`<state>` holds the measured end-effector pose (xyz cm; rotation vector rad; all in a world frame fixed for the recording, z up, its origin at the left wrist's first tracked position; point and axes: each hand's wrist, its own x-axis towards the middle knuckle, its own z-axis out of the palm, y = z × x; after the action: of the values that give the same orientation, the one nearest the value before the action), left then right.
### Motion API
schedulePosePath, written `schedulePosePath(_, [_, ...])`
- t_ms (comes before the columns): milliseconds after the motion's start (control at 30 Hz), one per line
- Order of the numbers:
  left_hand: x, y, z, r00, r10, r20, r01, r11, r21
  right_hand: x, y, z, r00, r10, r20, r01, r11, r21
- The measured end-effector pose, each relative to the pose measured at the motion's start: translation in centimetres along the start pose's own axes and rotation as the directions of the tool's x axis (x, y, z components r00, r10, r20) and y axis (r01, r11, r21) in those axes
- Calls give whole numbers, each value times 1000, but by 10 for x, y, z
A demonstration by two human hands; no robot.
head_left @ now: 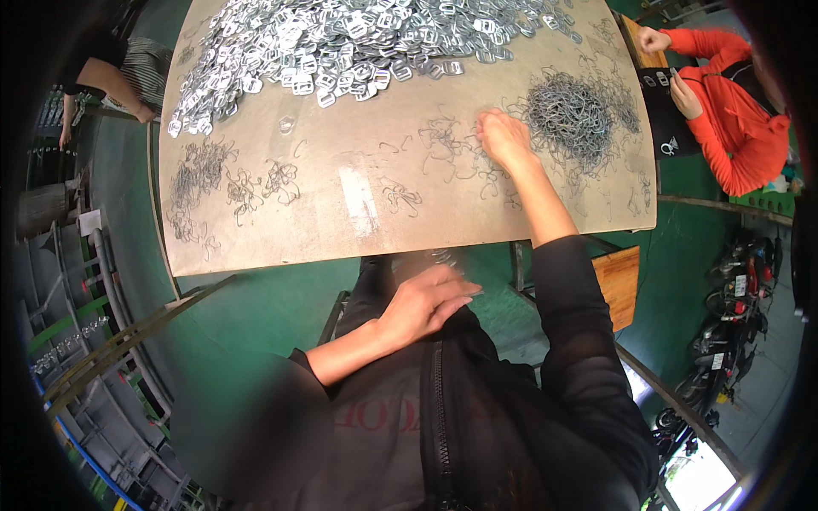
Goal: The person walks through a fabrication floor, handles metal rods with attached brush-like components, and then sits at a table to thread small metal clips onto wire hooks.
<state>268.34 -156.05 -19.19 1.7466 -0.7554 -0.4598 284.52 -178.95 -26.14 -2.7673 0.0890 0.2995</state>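
My right hand [504,138] is over the table, its fingers curled together, beside a dense heap of thin bent wire hooks [569,119]. Whatever its fingertips hold, if anything, is hidden and slightly blurred. Loose wire hooks [443,140] lie scattered just left of that hand. Below the table's near edge, my left hand [426,302] hovers over my lap with fingers stretched toward the right. A few blurred shiny metal pieces [443,255] show just beyond it; I cannot tell whether it touches them.
Across the far side of the table [341,230] spreads a large pile of flat silver metal buckles [341,43]. More wire hooks [200,175] lie at the left. A person in a red jacket [733,111] works at the right; another person's arm [115,85] shows at the left. Motorbikes [724,315] stand at far right.
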Motion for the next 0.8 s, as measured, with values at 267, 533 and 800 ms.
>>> schedulePosePath(267, [-5, -4, 1, 999, 33, -35, -34, 999, -35, -2, -2, -2, 999, -43, 2, 42, 989, -143])
schedulePosePath(533, [-7, -5, -2, 999, 29, -45, -31, 999, -44, -17, 5, -9, 973, 68, 221, -222, 547, 807])
schedulePosePath(800, [-10, -5, -2, 999, 29, -16, -30, 998, -47, -50, -60, 58, 996, -82, 29, 52, 831, 553])
